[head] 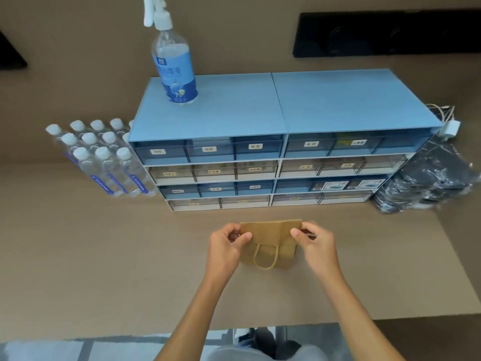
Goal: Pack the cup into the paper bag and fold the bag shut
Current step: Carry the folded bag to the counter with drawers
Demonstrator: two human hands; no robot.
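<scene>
A small brown paper bag [270, 238] stands on the brown table in front of me, its twisted paper handle [265, 256] hanging down the near face. My left hand [227, 243] pinches the bag's top left corner. My right hand [316, 242] pinches the top right corner. The top edge looks pressed flat between both hands. No cup is visible; the bag's inside is hidden.
A blue drawer cabinet [281, 142] stands right behind the bag, with a spray bottle [174, 63] on top. Several water bottles [104, 157] are grouped at its left, a pile of dark packets [426, 183] at its right. The table's near edge [234, 327] lies below my forearms.
</scene>
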